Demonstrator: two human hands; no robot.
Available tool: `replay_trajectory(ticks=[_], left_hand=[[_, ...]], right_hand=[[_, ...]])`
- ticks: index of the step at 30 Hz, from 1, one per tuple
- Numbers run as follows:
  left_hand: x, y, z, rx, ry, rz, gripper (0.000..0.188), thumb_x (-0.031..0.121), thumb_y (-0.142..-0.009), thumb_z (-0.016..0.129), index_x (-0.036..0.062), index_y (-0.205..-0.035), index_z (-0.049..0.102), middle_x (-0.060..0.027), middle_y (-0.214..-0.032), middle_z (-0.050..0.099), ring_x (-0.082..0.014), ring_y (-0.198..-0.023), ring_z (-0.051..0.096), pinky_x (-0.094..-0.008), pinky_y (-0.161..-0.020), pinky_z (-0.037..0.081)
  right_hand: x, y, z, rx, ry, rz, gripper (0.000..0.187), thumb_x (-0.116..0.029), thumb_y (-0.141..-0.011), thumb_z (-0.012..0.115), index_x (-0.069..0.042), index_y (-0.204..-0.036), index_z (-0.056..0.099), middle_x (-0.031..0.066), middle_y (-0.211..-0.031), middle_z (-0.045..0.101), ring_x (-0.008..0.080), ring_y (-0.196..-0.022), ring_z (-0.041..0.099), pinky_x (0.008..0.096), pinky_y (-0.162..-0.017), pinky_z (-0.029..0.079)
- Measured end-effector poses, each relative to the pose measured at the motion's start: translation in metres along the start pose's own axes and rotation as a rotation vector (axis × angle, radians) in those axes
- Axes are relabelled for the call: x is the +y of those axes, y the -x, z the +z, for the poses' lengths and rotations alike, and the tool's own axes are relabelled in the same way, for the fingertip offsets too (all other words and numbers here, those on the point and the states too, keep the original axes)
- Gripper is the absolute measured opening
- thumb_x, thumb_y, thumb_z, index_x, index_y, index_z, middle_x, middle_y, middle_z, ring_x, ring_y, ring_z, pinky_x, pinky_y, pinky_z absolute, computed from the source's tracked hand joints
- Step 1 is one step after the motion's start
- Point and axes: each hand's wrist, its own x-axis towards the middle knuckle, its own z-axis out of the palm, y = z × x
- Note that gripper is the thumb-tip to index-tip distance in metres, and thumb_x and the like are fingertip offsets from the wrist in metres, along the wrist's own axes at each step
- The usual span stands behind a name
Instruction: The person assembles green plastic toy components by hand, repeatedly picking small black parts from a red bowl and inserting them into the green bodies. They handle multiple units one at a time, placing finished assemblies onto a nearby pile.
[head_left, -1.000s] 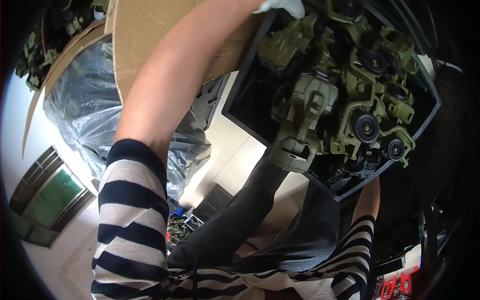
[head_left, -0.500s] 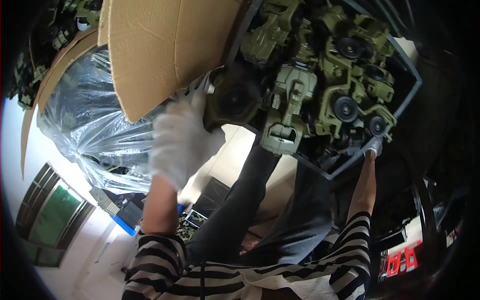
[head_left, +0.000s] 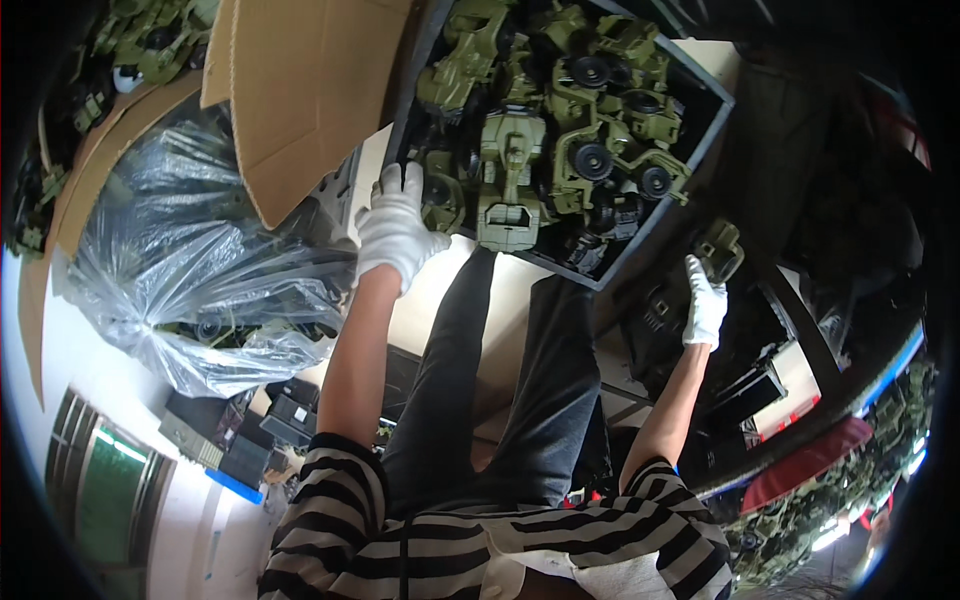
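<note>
Right hand [head_left: 706, 308] has left the bin [head_left: 708, 137]; pale floor [head_left: 510, 312] shows below.

Forearms [head_left: 355, 350] reach forward, the left hand [head_left: 398, 228] splayed, thumb out, the right hand [head_left: 706, 305] gripping.

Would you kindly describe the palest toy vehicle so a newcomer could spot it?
Find the dark bin, upper centre. Right of the left hand, a toy vehicle reaches the bin's near edge; its paler green body and rectangular opening distinguish it from darker neighbours.
</note>
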Motion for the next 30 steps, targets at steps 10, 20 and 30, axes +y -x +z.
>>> replay_trajectory(ticks=[10, 20, 30], left_hand=[[-0.015, 0.029, 0.045, 0.351, 0.311, 0.064, 0.079, 0.027, -0.081, 0.073, 0.0058, -0.148, 0.035, -0.0253, -0.142, 0.044, -0.0375, -0.125, 0.052, -0.0419, -0.105, 0.042], [0.004, 0.052, -0.034, 0.095, 1.467, 0.385, 0.060, 0.025, -0.091, 0.070, 0.0065, -0.143, 0.046, -0.0132, -0.136, 0.055, -0.0206, -0.123, 0.053, -0.0321, -0.104, 0.042], [0.046, 0.058, -0.053, -0.145, 1.966, 0.540, 0.075, 0.036, -0.084, 0.075, 0.0051, -0.144, 0.042, -0.0091, -0.135, 0.057, -0.0228, -0.119, 0.058, -0.0371, -0.104, 0.047]], right_hand=[[-0.169, 0.119, 0.096, -0.957, -0.500, 0.289, 0.039, -0.026, -0.089, 0.072, 0.000, -0.117, 0.064, 0.0078, -0.102, 0.069, 0.0150, -0.085, 0.067, 0.0297, -0.080, 0.053], [-0.168, 0.125, 0.144, -0.987, -0.567, 0.016, 0.035, -0.020, -0.085, 0.077, -0.002, -0.114, 0.068, 0.0057, -0.104, 0.072, 0.0108, -0.092, 0.066, 0.0281, -0.084, 0.053], [-0.186, 0.204, 0.092, -0.717, -0.054, -0.857, 0.050, -0.020, -0.081, 0.078, 0.000, -0.124, 0.062, 0.0232, -0.130, 0.059, 0.0337, -0.120, 0.058, 0.0376, -0.100, 0.047]])
